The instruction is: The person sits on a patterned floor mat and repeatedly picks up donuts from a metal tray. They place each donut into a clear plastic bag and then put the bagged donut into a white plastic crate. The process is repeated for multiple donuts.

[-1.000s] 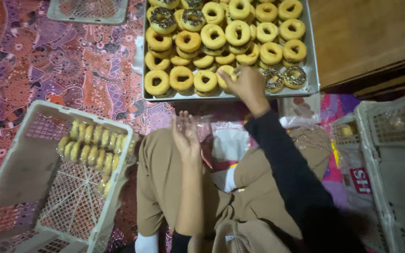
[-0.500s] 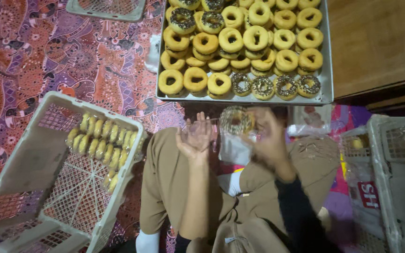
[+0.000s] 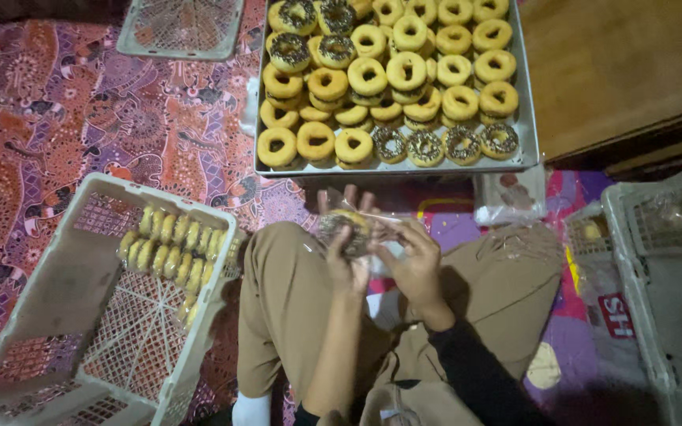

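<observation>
We note our left hand (image 3: 344,256) and right hand (image 3: 414,264) pinching a clear bag (image 3: 357,230) around one doughnut (image 3: 344,223), below the tray (image 3: 392,166).

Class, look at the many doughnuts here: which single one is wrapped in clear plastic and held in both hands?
The sprinkled doughnut above the lap, gripped between left hand and right hand. The others sit bare on the metal tray or lined up in the white crate.

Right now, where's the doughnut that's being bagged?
In the head view, centre frame: the doughnut sits in a clear bag between the left hand and right hand, above the lap, just below the metal tray.
</observation>
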